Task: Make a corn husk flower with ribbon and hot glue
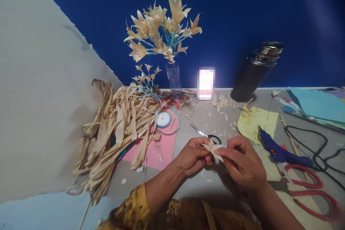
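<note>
Apparently for steadiness, a small flower [211, 146] is pinched by the curled, nearly closed left hand [192, 156], while its other side is nipped between thumb and forefinger by the right hand [241, 163], perhaps so that the delicate material is not crushed. It is held just on the near side of the small scissors [204, 134], seemingly kept within easy reach. Pale cream, thin, pointed petals [211, 143] are spread like a star.

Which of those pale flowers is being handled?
The single cream, pointed-petalled flower pinched between the left hand and right hand; the cream blue-stemmed flowers stand beyond, untouched.
</note>
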Demonstrator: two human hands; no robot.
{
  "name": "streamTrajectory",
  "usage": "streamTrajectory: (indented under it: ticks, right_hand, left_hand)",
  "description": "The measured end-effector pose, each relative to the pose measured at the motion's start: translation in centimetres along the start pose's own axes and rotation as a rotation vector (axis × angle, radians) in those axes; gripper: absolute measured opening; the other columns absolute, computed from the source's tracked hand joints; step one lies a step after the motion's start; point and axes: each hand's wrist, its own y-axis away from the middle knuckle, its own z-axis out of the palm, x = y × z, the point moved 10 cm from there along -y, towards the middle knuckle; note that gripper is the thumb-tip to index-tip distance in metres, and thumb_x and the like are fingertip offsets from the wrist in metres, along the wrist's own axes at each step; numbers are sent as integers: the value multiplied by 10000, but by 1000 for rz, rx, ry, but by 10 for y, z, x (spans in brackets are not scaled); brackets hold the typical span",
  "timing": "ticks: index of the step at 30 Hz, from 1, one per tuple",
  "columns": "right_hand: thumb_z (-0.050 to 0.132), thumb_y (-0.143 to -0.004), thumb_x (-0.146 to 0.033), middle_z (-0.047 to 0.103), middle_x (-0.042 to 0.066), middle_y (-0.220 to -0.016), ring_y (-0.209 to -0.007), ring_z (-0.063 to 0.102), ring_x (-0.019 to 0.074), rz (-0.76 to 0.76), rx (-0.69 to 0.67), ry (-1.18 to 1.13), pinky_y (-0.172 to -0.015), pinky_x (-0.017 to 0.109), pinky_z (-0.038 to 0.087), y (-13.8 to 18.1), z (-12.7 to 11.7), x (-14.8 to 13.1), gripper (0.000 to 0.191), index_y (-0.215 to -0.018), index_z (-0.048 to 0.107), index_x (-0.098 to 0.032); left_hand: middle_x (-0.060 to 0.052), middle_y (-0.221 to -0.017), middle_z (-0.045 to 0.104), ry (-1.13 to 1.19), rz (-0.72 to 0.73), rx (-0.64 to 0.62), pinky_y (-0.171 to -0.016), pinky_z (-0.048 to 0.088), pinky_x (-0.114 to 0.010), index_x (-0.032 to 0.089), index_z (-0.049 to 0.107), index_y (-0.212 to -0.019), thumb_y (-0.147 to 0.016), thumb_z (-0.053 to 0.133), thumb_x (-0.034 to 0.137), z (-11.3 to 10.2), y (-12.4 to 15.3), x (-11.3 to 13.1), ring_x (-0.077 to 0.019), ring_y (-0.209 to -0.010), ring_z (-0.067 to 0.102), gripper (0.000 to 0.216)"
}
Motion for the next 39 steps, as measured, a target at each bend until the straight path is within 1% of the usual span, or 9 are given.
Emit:
streamTrajectory:
  ticks: [6, 9, 12, 16, 19, 25, 29, 35, 39]
  right_hand:
    - [665, -891, -43, 576, 11, -801, -636, 587, 125, 1, -2, -18, -526, 230, 475, 1, 4, 5, 248, -981, 778, -245]
    - [693, -892, -90, 639, 30, -851, -715, 640, 154, 83, 55, -35, -584, 245, 513, 6, -1, 17, 184, -971, 759, -243]
    - [678, -938, -229, 689, 34, -836, -737, 659, 181, 334, 76, -88, -624, 267, 527, 14, -2, 45, 96, -865, 740, -241]
    - [576, -996, -486, 645, 11, -654, -537, 555, 146, 703, -42, -362, -490, 245, 444, 36, 23, 77, 383, -785, 740, -211]
    - [563, -983, -569, 617, 5, -623, -507, 508, 133, 793, -85, -456, -464, 235, 394, 48, 35, 85, 460, -786, 743, -195]
    - [575, -951, -617, 672, 27, -686, -628, 587, 170, 746, -159, -277, -574, 244, 460, 49, 41, 87, 498, -730, 709, -191]
    - [544, -939, -640, 664, 26, -651, -622, 590, 182, 663, -204, -156, -595, 255, 474, 41, 40, 80, 528, -705, 716, -200]
    - [542, -950, -569, 704, 24, -705, -662, 635, 193, 535, -258, -26, -636, 266, 475, 40, 43, 77, 442, -739, 724, -226]
    - [550, -935, -573, 676, 19, -663, -606, 618, 188, 443, -246, 48, -608, 284, 453, 40, 45, 76, 435, -698, 695, -239]
  left_hand:
    - [27, -544, 550, -10, 27, 2, -531, 369, -213, 101, 699, -781, -567, 988, 340, -1, -3, 5, -67, -489, 447, 432]
    - [26, -556, 552, -27, 70, 43, -528, 348, -211, 107, 694, -771, -553, 984, 303, -5, -5, 13, -61, -490, 425, 412]
    - [26, -545, 549, -69, 134, 91, -517, 329, -207, 117, 676, -726, -566, 963, 270, -10, -6, 24, -62, -484, 429, 363]
    - [39, -518, 522, -115, 207, 112, -514, 329, -207, 123, 655, -692, -587, 960, 289, -11, -6, 34, -62, -477, 421, 363]
    - [39, -545, 525, -85, 225, 99, -510, 319, -201, 121, 651, -717, -572, 981, 321, -8, -5, 37, -53, -489, 402, 412]
    - [49, -540, 499, -12, 270, 96, -506, 303, -189, 117, 629, -721, -540, 1008, 305, -7, -3, 44, -47, -502, 383, 459]
    - [60, -530, 489, 45, 300, 109, -511, 302, -186, 140, 599, -719, -517, 1017, 255, -10, -3, 48, -51, -506, 383, 478]
    - [42, -558, 508, -2, 198, 20, -502, 311, -203, 136, 613, -739, -528, 1013, 327, -2, -5, 32, -60, -509, 380, 491]
    - [35, -567, 508, -34, 167, -10, -503, 319, -215, 143, 592, -687, -535, 1007, 380, -1, -7, 25, -64, -513, 391, 502]
